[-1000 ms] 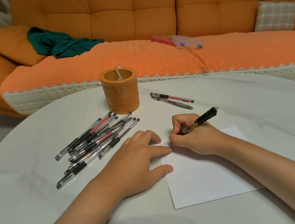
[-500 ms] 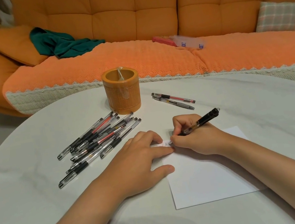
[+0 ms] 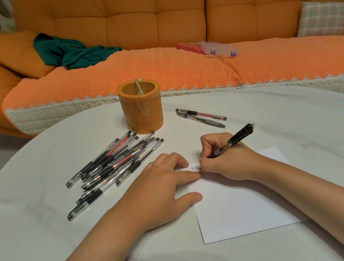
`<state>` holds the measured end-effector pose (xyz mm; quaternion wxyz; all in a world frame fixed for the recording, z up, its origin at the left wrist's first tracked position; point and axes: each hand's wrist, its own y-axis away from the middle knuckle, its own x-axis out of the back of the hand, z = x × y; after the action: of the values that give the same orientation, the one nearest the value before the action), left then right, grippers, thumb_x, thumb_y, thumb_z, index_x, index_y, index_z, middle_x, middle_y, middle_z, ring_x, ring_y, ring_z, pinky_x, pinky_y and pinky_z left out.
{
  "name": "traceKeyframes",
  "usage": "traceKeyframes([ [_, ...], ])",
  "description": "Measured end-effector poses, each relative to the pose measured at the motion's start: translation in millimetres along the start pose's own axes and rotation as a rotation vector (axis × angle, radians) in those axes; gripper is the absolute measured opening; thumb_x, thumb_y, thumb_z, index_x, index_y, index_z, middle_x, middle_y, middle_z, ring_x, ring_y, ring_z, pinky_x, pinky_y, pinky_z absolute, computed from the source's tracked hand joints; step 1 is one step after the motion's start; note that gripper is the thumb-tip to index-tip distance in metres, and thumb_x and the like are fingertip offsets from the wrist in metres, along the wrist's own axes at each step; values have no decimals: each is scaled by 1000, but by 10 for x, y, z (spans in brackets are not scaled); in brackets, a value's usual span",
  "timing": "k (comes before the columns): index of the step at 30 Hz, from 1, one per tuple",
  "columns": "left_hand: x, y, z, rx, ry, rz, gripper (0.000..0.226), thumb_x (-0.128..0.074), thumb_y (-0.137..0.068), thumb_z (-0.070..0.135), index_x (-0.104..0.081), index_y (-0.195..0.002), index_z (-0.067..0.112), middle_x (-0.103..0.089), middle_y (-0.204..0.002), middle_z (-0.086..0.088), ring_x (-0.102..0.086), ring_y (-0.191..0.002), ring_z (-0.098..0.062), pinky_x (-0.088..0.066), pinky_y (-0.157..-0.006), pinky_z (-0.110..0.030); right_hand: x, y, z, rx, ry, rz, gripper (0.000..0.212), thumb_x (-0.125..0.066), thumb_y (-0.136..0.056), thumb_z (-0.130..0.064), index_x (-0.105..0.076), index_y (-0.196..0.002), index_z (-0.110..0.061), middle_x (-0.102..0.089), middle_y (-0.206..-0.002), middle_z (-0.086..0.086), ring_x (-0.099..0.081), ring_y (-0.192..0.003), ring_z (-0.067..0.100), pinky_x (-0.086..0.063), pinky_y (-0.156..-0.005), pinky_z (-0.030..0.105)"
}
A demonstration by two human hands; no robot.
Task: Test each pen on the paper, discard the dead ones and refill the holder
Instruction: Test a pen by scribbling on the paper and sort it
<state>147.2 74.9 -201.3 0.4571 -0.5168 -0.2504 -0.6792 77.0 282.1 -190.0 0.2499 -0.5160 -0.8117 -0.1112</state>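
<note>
The black pen [image 3: 232,140] is pinched in the right hand [image 3: 226,162], its tip hidden behind the fingers at the top left corner of the white paper [image 3: 242,205], where a few small dark marks show. The left hand [image 3: 160,189] lies flat with relaxed fingers, its fingertips pressing the paper's left edge and holding nothing. The paper lies on the white round table [image 3: 48,242]. To the left a loose pile of pens [image 3: 113,165] lies on the table. Just beyond the pile stands the orange holder [image 3: 141,107], upright. To the holder's right, two pens [image 3: 200,117] lie side by side. An orange sofa [image 3: 170,16] stands behind the table.
</note>
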Motion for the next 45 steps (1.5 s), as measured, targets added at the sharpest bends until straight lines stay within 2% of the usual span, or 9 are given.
traceKeyframes([
  [8, 14, -25, -30, 8, 23, 3, 50, -55, -86, 67, -54, -132, 51, -39, -129, 24, -33, -126, 2, -34, -106, -26, 100, -15, 18, -98, -560, 83, 10, -72, -84, 3, -65, -87, -4, -61, -70, 14, -56, -56, 27, -45, -45, 30],
  [13, 52, -60, -62, 30, 115, 25, 43, -61, -84, 63, -61, -123, 44, -46, -120, 29, -39, -118, 6, -38, -102, -24, 211, -59, -85, -230, -830, 79, 40, -49, -99, -31, -71, -99, 2, -66, -86, 17, -64, -72, 27, -52, -61, 34],
  [18, 231, -137, -200, 99, 131, 226, 19, -59, -94, 41, -67, -109, 33, -53, -111, 21, -48, -109, 1, -43, -95, -28, 272, -65, -291, -202, -878, 60, 31, -36, -95, 2, -63, -111, 0, -55, -82, 13, -56, -65, 26, -46, -69, 36],
  [22, 420, -137, -348, 276, -167, 252, 21, -56, -96, 33, -66, -115, 29, -54, -112, 10, -45, -114, -13, -43, -84, -31, 309, -25, -524, -250, -619, -106, 12, -54, -99, -21, -61, -107, -16, -47, -71, -1, -22, -51, 14, -19, -51, 28],
  [26, 436, -128, -324, 355, -375, 142, 24, -51, -97, 37, -64, -113, 25, -56, -112, 3, -48, -113, -19, -41, -84, -31, 299, -66, -672, -324, -401, -228, 57, -40, -93, -65, -46, -67, -15, -38, -65, 1, -15, -58, 21, -15, -54, 33],
  [30, 398, -122, -317, 314, -460, 162, 24, -50, -97, 36, -66, -110, 25, -62, -109, 2, -55, -109, -22, -44, -88, -34, 260, -197, -708, -359, -257, -199, 49, -33, -89, -57, -23, -65, -15, -23, -66, 2, -11, -60, 23, -9, -57, 38],
  [36, 372, -122, -327, 334, -357, 144, 18, -54, -93, 25, -66, -106, 26, -65, -103, 3, -59, -102, -22, -50, -83, -34, 154, -401, -733, -353, 41, -30, 62, -43, -89, -74, -46, -72, -14, -41, -66, 0, -27, -53, 17, -22, -52, 29],
  [41, 372, -147, -353, 354, -283, 170, 20, -49, -90, 15, -66, -99, 21, -62, -100, 2, -59, -101, -23, -46, -74, -32, 219, -651, -527, -303, 393, 101, 7, -44, -97, -19, -46, -99, -12, -56, -89, 11, -47, -71, 22, -34, -59, 34],
  [45, 417, -180, -375, 370, -189, 199, 24, -47, -93, 18, -69, -103, 22, -52, -94, 3, -53, -91, -20, -37, -69, -30, 181, -799, -299, -293, 629, 46, 33, -47, -93, -5, -59, -123, -15, -50, -121, 13, -50, -91, 24, -37, -69, 27],
])
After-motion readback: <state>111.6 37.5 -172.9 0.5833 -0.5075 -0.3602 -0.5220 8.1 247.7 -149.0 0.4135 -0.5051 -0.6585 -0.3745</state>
